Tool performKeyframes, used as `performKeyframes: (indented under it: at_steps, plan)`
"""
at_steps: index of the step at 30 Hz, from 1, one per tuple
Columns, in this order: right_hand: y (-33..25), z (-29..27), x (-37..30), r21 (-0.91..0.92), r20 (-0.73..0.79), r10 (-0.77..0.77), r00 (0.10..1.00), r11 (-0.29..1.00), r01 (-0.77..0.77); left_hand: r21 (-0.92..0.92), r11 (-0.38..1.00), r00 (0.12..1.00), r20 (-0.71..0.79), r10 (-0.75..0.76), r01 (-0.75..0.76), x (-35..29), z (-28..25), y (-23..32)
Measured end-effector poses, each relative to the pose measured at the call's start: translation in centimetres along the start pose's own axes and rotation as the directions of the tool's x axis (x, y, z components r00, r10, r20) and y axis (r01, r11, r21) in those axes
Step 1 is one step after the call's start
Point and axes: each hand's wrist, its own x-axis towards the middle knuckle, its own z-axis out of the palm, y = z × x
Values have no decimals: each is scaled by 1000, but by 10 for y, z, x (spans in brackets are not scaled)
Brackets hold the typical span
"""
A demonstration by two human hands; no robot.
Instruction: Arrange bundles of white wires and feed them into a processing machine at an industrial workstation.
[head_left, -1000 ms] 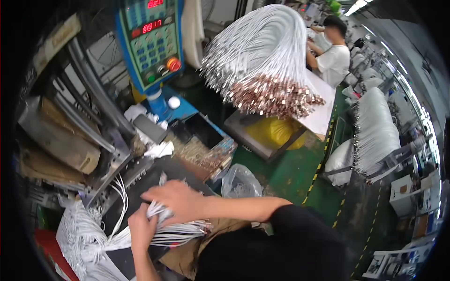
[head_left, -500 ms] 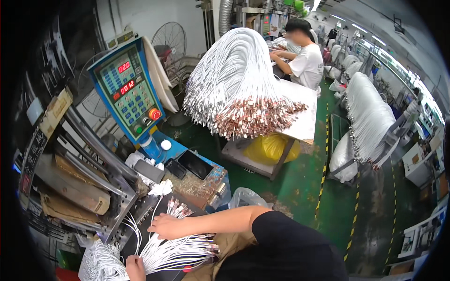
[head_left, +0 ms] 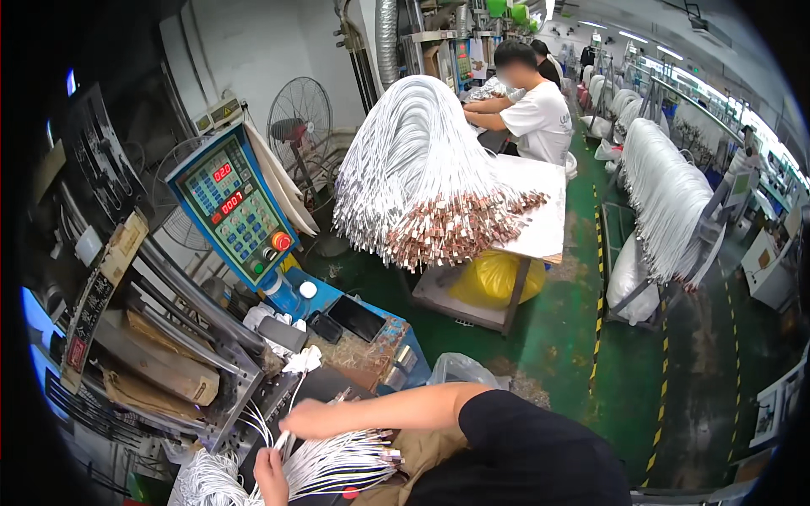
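At the lower left, my left hand (head_left: 271,477) is closed, its fingertips pinching a white cable (head_left: 283,439) near its end. My right hand (head_left: 310,419) hovers just above it, right by that same end. Motion smears its fingers, so its grip cannot be made out. Beneath my right forearm a fanned bundle of white cables (head_left: 337,465) lies across the dark work surface, coppery connectors toward my body. More white cables are heaped in a coiled pile (head_left: 211,478) left of my left hand. A few thin strands run up toward the machine's metal plate (head_left: 234,403).
A blue control panel (head_left: 234,205) with red digits and a red stop button stands ahead left. A dark phone (head_left: 355,318) lies on the worn blue bench. Farther off, a cart (head_left: 540,236) carries a big cable bundle. Beyond it a co-worker (head_left: 540,118) sits working.
My right hand has gone from lying spread over the cables to being beside my left fingertips. My left hand has come up with the cable end. The view has shifted, and the panel's lower digits differ.
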Motion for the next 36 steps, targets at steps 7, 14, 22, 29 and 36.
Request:
performKeyframes:
  at_steps: [7,14,22,29,36]
  plan:
    - [27,20,-1,-317,-123,-225,966,932,177,51,995,995,52,-87,84,-6,-5,-67]
    - [37,0,1,-366,-106,36,994,928,-73,165,986,980,-196,-4,37,0,-7,-91]
    - [0,16,6,32,-105,71,992,997,-68,306,951,997,-71,-25,45,10,-26,-28]
    - [7,-10,-18,-444,-271,-563,781,793,418,-389,684,771,473,-426,617,-43,8,25]
    - [16,11,-3,-80,-283,-348,894,937,340,-591,513,781,503,-369,623,-43,32,0]
